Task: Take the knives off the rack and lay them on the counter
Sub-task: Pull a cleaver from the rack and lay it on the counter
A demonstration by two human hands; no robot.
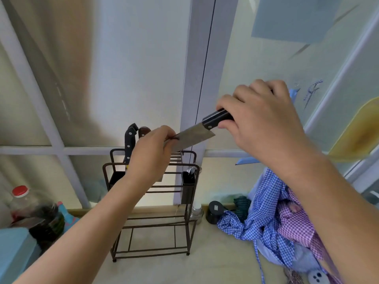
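Up above the wire rack (151,203), in the head view, a knife (196,133) hangs in the air between both hands, its blade slanting down to the left. The right hand (260,121) wraps the black riveted handle, its fingers (227,103) curled tight around it. The left hand (151,154) pinches the far part of the blade between thumb and fingers (169,133), held in front of the rack's top rail. Behind that hand, two more knives stay in the rack: a black-handled knife (129,142) standing upright in the left slots and a brown-handled knife (143,131) just beside it, mostly hidden. A dark cutlery cup (188,177) hangs on the rack's right side. The rack stands on the pale tabletop (215,259) against a window frame. To the left sit a bottle with a red cap (20,197) and a light blue box (14,249). To the right lie a small black cylinder (215,212) and a heap of blue and purple checked cloth (272,218).
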